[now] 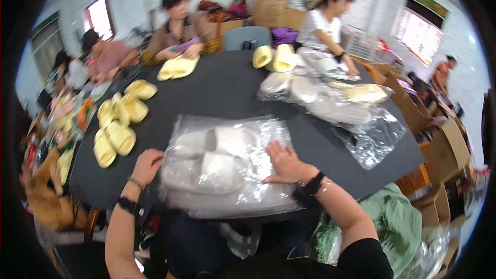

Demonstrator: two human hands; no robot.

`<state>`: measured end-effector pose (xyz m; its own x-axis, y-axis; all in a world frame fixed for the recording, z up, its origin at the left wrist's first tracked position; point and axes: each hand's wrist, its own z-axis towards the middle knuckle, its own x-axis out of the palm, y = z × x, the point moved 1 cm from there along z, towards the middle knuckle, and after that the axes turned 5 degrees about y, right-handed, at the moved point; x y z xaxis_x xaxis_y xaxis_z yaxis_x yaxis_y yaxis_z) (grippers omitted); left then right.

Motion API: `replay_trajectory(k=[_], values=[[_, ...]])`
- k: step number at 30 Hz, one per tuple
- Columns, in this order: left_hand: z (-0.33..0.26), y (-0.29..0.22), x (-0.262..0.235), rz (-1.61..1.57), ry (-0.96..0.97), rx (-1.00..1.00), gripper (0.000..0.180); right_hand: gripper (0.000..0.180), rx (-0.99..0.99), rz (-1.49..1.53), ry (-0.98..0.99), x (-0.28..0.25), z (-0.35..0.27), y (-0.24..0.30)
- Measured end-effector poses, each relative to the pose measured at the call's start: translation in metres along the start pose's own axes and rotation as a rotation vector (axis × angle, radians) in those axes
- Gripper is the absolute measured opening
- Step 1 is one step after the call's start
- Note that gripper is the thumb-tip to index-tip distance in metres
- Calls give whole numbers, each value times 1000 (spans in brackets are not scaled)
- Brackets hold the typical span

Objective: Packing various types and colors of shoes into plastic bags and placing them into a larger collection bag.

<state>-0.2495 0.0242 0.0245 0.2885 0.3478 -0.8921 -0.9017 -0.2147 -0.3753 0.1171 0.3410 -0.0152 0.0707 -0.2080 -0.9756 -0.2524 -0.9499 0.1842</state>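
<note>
- Head view: clear plastic bag (pixel 227 170) of white slippers (pixel 217 155) lies at the near edge of the dark round table (pixel 222 82), directly before the person.
- Left hand (pixel 147 165), fingers curled, grips the bag's left edge, seemingly anchoring it.
- Right hand (pixel 285 164), fingers spread flat, presses the bag's right side, seemingly to flatten the film.
- Yellow slippers (pixel 118 124) lie grouped to the left; more bagged slippers (pixel 330 101) lie beyond, before 2 seated co-workers.

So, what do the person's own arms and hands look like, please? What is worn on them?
Both hands are bare, with no gloves. The left hand has a thin beaded bracelet at the wrist and a black band further up the forearm. The right hand has a black wristband with a thin light bracelet beside it. The forearms are uncovered; a black short sleeve shows on the right upper arm.
</note>
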Motion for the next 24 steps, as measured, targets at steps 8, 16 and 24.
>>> replay_trajectory(k=[8,16,24], values=[[58,-45,11,177,435,381,59,120,5,-34,-58,7,-11,-8],[105,-69,48,-65,530,479,75,119,-15,-75,-110,9,-11,-4],[118,-69,89,-167,421,492,43,119,-19,-69,-173,7,-11,0]])
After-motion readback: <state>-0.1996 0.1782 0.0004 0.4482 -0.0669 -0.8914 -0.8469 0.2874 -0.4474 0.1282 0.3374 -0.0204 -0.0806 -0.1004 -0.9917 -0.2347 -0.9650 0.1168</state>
